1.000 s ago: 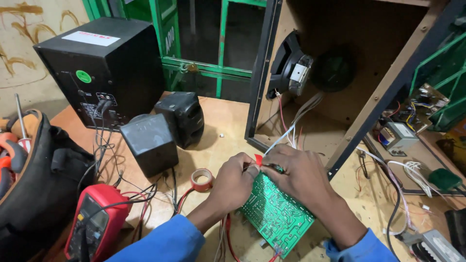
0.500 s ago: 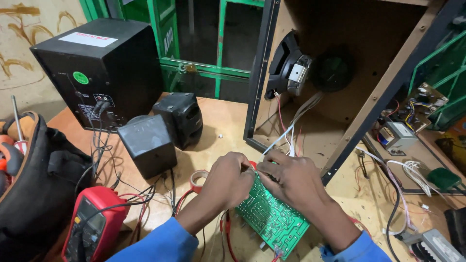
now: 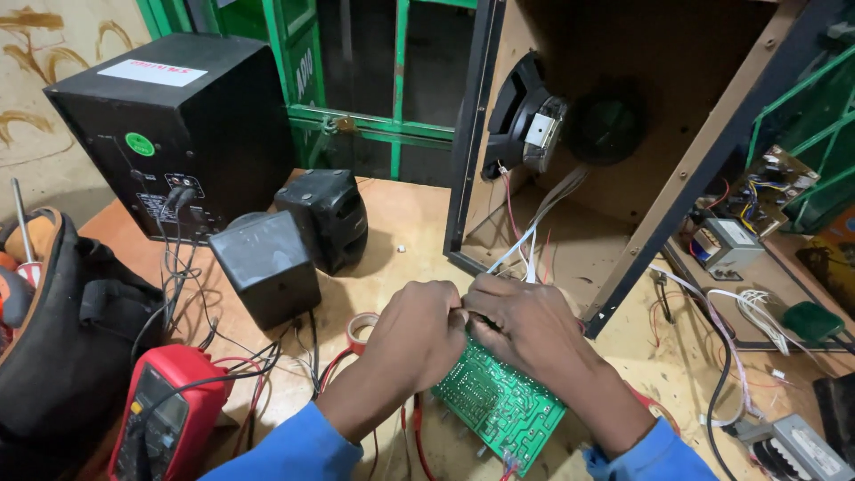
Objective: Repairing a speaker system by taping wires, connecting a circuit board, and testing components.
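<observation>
in the head view both hands meet over the green circuit board (image 3: pixel 499 405) on the bench (image 3: pixel 405 232), left hand (image 3: pixel 419 334) and right hand (image 3: pixel 525 325) curled shut, seemingly pinching white wires (image 3: pixel 534 240) from the open speaker cabinet (image 3: pixel 623 178). steadying the board and pulling gently would serve best.

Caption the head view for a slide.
Both hands, left hand and right hand, meet over a green circuit board beside an open speaker cabinet and a red multimeter.

A green circuit board (image 3: pixel 500 405) lies tilted on the wooden bench, solder side up, silver dots across it; its upper edge is hidden under both hands, with white and red wires (image 3: pixel 525 249) leading into the open speaker cabinet (image 3: pixel 623 214)
</observation>
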